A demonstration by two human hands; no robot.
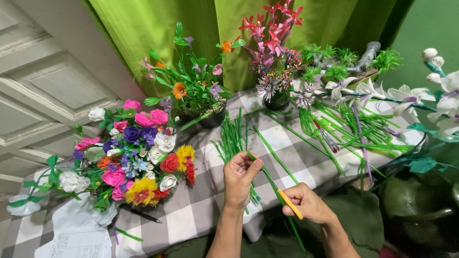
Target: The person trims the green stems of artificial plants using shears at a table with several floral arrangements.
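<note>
A dark pot (212,119) at the back of the table (201,210) is filled with green leafy stems and small orange and purple flowers, and a second dark pot (278,101) beside it is filled with tall red and pink star-shaped flowers. A mixed bouquet (138,162) of pink, white, yellow, red and purple flowers is laid on the checked cloth at the left, its container hidden, if there is one. A thin green stem (267,179) is held across the front of the table: its upper end is pinched between the thumb and curled fingers of the left hand (240,179), while the right hand (308,203) is closed around an orange-handled tool (290,204) whose tip appears to be pressed against the stem, though the blade cannot be made out. A bundle of green stems (233,141) is spread just behind the left hand. Loose green stems (354,131) are scattered to the right, near white flowers (406,95). The table's front edge is met just below the hands, and bare cloth is left between the bouquet and the left hand.
</note>
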